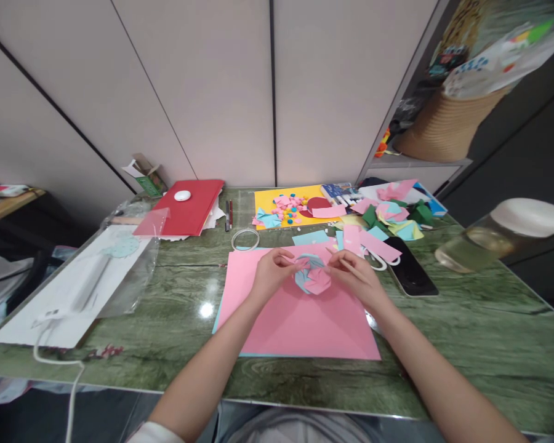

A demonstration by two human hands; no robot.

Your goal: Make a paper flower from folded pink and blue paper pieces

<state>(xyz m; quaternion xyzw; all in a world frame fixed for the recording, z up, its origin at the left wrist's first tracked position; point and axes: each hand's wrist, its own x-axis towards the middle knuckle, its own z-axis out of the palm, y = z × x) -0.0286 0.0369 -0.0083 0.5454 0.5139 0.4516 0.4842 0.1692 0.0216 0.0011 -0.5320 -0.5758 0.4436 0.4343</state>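
Note:
Over a pink paper sheet (300,335), a folded pink and light-blue paper flower (313,275) is between my two hands. My left hand (274,269) pinches its left edge with thumb and fingertips. At the opposite edge, my right hand (357,275) closes its fingertips on the flower. A thin pale stick (345,263) seems to lie across the right fingers; its kind is too small to make out. A light-blue sheet's edge shows beneath the pink one. Just beyond the right hand are white-handled scissors (379,263), partly covered by pink paper strips (381,245).
A black phone (413,271) and a jar of pale liquid (475,246) stand to the right. Behind lie a yellow sheet (265,200) with small paper pieces and several folded flowers (392,211). A wire coil (245,239), red folder (189,212) and glue gun-like white device (69,311) are leftward.

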